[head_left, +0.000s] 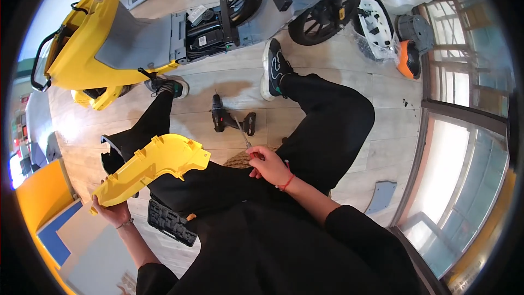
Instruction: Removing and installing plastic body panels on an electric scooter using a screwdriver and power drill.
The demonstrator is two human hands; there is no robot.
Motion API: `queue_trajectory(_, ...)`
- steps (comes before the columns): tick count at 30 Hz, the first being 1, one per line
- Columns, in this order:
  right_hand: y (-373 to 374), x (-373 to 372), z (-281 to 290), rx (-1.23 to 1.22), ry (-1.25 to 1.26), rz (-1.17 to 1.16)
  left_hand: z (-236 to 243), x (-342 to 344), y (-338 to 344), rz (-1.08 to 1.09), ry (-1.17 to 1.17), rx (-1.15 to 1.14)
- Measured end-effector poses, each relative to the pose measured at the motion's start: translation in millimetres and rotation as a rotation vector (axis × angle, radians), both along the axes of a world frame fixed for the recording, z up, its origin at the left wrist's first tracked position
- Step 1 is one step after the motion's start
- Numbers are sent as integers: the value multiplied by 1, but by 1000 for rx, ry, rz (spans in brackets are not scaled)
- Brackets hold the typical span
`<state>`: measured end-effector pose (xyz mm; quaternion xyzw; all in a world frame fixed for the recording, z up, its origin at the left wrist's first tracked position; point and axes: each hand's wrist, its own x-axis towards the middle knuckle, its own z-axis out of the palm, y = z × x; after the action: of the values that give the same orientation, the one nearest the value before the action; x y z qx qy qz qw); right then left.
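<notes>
My left hand [113,212] grips the near left end of a long, curved yellow plastic panel [155,161], its ribbed inner side facing up. The panel lies across above my left leg, and a dark plastic part [111,154] shows partly behind it. In my right hand [268,166] is a screwdriver [242,133] with a red handle, its thin shaft pointing up and away, apart from the panel. Beyond its tip a black cordless drill [219,117] lies on the wooden floor between my feet.
A partly stripped yellow and grey scooter [82,57] spans the far side, its black wheel [325,16] at the right. An open black tool case [170,222] lies near my left thigh. A grey panel [381,196] and an orange-and-black part [408,60] lie by the glass doors.
</notes>
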<state>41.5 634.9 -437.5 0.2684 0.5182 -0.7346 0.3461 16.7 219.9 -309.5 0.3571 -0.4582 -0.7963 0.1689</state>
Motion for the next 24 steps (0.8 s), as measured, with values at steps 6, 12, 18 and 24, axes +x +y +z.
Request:
queue_trajectory(6,7,21,9,91,57,55,-19,3,-5,-26,24,73)
queue_trajectory(12,12,51,27,118,112,-8,-6,0,-1,107,102,-8)
queue_trajectory(18,6,54,36,234,209,83,-3,35,-31,195,142,-5)
queue_trajectory(24,13,52,28,197,107,-55,-19,18,-29,144,65,43)
